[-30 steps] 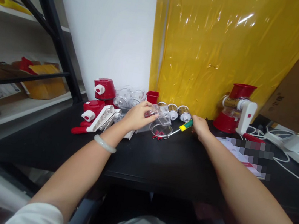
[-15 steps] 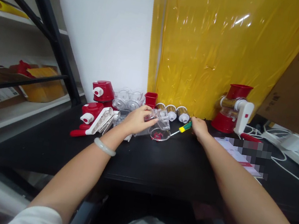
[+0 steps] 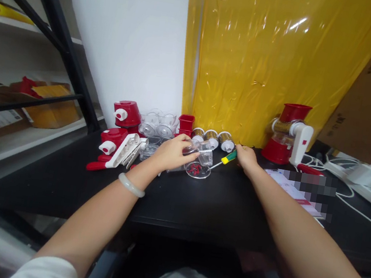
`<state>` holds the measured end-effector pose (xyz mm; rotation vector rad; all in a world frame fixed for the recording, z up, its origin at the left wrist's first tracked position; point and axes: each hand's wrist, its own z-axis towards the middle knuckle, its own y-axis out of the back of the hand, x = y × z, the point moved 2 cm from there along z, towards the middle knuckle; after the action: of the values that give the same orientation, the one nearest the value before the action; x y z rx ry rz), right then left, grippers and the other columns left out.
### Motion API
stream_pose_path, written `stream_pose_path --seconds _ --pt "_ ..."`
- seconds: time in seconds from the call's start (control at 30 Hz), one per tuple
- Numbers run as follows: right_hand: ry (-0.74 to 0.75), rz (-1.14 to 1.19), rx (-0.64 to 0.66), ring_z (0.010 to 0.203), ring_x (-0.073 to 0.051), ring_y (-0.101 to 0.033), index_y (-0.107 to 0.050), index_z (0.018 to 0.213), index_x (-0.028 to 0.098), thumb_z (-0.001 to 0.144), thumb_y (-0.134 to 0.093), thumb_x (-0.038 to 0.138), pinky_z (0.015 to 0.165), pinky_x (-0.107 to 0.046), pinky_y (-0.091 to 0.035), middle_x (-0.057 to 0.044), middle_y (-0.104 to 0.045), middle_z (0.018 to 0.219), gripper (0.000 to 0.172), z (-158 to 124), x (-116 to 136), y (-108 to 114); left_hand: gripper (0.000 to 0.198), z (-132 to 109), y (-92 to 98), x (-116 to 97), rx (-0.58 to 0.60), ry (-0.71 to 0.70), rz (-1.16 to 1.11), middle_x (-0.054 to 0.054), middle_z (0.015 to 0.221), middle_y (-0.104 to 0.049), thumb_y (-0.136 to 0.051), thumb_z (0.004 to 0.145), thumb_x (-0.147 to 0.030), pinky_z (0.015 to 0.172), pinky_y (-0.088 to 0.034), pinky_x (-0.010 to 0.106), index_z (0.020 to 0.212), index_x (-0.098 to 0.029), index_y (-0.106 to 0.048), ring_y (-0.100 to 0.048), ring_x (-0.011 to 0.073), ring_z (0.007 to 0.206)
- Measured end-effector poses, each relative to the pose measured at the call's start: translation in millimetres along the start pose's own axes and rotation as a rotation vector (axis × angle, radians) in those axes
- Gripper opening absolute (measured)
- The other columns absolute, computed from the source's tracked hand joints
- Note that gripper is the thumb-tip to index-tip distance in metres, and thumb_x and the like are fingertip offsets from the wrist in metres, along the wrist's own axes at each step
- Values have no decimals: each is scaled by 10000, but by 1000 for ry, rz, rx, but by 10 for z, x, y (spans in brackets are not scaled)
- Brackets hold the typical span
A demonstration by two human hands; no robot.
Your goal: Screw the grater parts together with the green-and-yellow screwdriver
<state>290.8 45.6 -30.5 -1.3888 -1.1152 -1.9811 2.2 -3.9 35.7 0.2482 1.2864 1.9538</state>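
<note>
My left hand [image 3: 176,152] is closed around a clear plastic grater housing [image 3: 205,156], tilted over the black table. The housing's round rim faces me, and small red pieces [image 3: 194,169] show through or inside it; which of the two I cannot tell. A screwdriver [image 3: 229,157] with a green and yellow handle is held by my right hand [image 3: 246,158] at the handle's end. Its metal shaft points left and down to the rim, where the tip is hard to make out. Behind the housing lie three metal drum graters with white ends [image 3: 226,142].
An assembled red rotary grater [image 3: 282,141] stands at the right, near a phone [image 3: 283,181] and white cables. Left of my hands are red bases [image 3: 127,113], white crank handles [image 3: 122,151] and clear housings [image 3: 158,122]. A red hopper [image 3: 185,124] stands at the back.
The clear housing has turned slightly in my left hand, and its rim has shifted a little. My right hand keeps hold of the screwdriver. The view has drifted slightly.
</note>
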Motion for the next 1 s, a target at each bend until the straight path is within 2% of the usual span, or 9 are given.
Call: stream_pose_path --seconds 0.23,0.53,0.8,1.0 --pt "-7 -101 34 493 -164 -505 -653 724 176 883 -530 339 484 -272 -404 -11 -515 531 259 -4 24 5 405 -5 -6 0 15 6 17 97 1260 -629 -558 921 -543 972 -523 424 1008 -192 -739 -662 264 1064" --pt "7 -96 22 489 -161 -498 -613 658 194 878 -548 349 515 -272 -395 -5 -500 509 277 48 -25 -2 407 -2 -6 5 11 15 22 97 1244 -630 -560 920 -551 959 -525 432 989 -195 -743 -661 262 1047" --pt "33 -114 22 483 -155 -499 -571 627 203 872 -532 340 481 -266 -375 -1 -500 516 284 45 -18 4 404 -1 8 7 9 9 31 97 1225 -635 -560 916 -550 942 -529 428 949 -192 -745 -666 269 1038" --pt "12 -89 47 492 -156 -501 -622 679 187 876 -526 336 481 -262 -401 -9 -524 540 264 -3 9 1 402 -7 13 -8 1 4 46 92 1226 -640 -559 916 -546 927 -534 421 985 -197 -747 -668 270 1038"
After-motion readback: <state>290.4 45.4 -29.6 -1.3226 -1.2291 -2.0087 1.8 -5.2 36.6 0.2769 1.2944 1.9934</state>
